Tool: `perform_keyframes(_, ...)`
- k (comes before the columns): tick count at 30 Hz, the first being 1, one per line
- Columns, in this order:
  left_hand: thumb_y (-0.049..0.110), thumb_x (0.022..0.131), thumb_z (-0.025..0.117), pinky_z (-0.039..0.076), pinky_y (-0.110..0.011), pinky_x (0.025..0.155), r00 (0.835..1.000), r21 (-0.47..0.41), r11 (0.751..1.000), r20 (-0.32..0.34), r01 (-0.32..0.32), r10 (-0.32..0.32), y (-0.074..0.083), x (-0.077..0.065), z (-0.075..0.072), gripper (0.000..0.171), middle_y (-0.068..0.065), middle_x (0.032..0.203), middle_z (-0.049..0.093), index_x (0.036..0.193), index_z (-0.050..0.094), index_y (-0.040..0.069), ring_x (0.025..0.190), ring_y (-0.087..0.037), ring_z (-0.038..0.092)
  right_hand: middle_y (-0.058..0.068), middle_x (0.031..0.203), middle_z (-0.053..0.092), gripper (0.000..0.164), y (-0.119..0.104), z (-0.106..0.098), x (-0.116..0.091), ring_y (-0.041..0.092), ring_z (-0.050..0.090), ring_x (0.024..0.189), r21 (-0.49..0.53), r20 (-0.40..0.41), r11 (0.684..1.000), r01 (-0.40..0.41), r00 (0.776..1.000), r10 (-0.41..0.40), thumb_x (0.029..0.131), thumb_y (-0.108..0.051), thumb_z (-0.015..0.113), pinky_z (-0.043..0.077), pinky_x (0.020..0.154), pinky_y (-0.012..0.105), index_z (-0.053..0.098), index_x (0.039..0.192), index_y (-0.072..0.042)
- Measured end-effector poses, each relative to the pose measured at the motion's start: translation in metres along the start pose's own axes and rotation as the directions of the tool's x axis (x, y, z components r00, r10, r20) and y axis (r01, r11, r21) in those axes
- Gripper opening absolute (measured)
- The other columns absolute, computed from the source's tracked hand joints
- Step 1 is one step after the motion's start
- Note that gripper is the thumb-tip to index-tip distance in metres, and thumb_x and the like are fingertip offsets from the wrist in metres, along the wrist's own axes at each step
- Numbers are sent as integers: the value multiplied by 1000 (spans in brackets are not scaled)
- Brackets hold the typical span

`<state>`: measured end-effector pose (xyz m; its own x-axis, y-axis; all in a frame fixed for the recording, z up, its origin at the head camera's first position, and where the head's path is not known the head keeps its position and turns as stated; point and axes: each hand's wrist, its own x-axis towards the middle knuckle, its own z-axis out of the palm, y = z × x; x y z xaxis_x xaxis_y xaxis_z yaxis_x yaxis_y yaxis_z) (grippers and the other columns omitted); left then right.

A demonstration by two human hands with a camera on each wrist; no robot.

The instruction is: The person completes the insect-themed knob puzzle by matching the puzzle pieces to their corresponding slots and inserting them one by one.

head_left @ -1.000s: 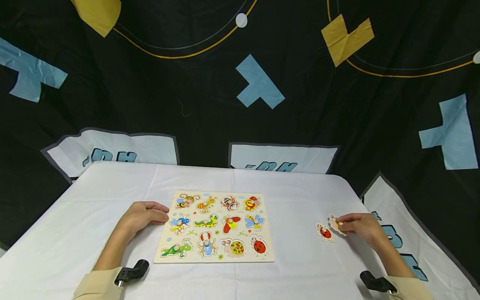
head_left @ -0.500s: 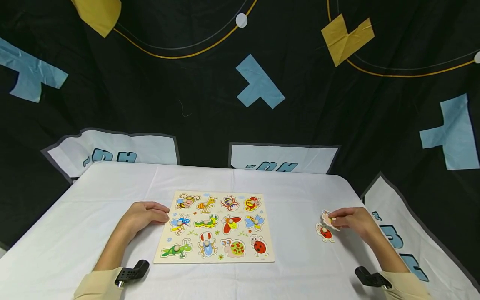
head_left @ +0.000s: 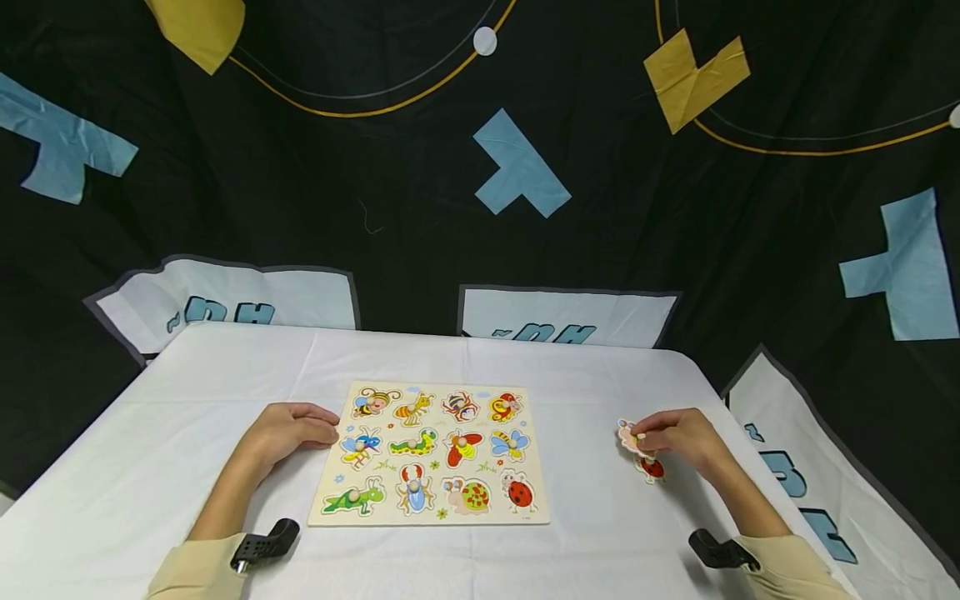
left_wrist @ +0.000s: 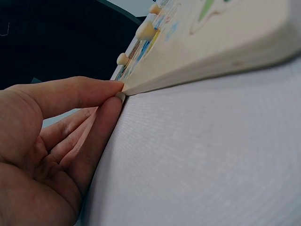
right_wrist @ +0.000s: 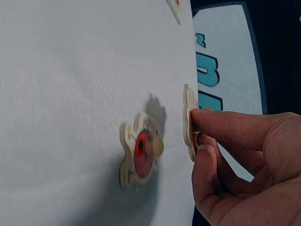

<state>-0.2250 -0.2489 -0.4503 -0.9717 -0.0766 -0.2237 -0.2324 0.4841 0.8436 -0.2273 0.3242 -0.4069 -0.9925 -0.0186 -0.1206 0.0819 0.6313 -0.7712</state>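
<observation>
My left hand [head_left: 288,435] is at the left edge of a wooden insect peg puzzle board [head_left: 427,533]; in the left wrist view, two fingertips [left_wrist: 113,89] pinch that edge. Over to the right, my right hand [head_left: 681,437] pinches a pale pink puzzle piece [head_left: 628,440] between thumb and finger, raised above the table. In the right wrist view this pale piece [right_wrist: 188,113] is seen nearly edge-on, so its picture is hidden. A ladybug puzzle piece [head_left: 651,469] with a round knob lies below it on the cloth, partly covered in the head view.
A white cloth covers the table [head_left: 570,550]. Several knobbed insect pieces sit in the board; the ladybug place [head_left: 518,493] and snail place [head_left: 468,497] show no knob. Behind the table hangs a black curtain [head_left: 375,208] with blue and yellow patches.
My right hand has carried the pale pink piece leftward, from beside the ladybug piece to above it, partly covering it. The left hand and board have stayed still.
</observation>
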Motion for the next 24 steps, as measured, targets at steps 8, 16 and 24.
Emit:
perform_keyframes(8, 20, 82, 79, 45, -28, 78, 1000, 4, 1000, 5, -5, 5, 1, 0, -1, 38, -6, 95, 79, 115, 73, 2, 83, -11, 70, 8, 85, 74, 21, -13, 15, 1, 20, 64, 71, 15, 27, 1000, 11, 1000, -12, 82, -4, 74, 52, 65, 38, 76, 101, 4)
perform_keyframes(16, 19, 82, 79, 46, -28, 77, 1000, 0, 1000, 1, 0, 0, 0, 0, 0, 37, -6, 95, 79, 114, 73, 2, 82, -11, 71, 7, 87, 75, 19, -25, 32, 3, 19, 63, 72, 0, 48, 1000, 11, 999, -11, 81, -5, 76, 51, 65, 37, 78, 99, -1)
perform_keyframes(24, 20, 82, 79, 46, -28, 76, 1000, -15, 1000, -2, 10, -10, -1, 2, 0, 36, -8, 97, 79, 113, 74, 2, 82, -12, 71, 6, 88, 76, 17, -32, 45, 8, 18, 66, 75, 6, 58, 1000, 9, 998, -9, 78, -5, 79, 53, 71, 37, 79, 94, -3)
